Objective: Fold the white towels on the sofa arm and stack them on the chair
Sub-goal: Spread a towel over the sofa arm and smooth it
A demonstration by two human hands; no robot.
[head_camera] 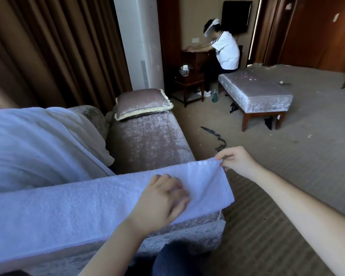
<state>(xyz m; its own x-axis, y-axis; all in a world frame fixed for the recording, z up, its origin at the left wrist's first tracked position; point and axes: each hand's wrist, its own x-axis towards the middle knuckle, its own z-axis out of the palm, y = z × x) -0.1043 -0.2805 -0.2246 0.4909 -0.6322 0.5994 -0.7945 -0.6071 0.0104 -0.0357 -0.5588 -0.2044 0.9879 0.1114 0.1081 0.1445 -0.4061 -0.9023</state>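
A white towel (68,206) lies long and flat on top of the sofa arm (187,228). Its end reaches the front end of the arm. The right hand (237,160) pinches the far corner of the towel there and lifts it a little. The left hand (159,200) sits on the towel near that end with bent fingers; I cannot tell if it grabs the cloth. The folding looks like it is just starting. Next, the lifted end should go over to meet the other end, edges lined up. More towels (38,146) wait on the sofa.
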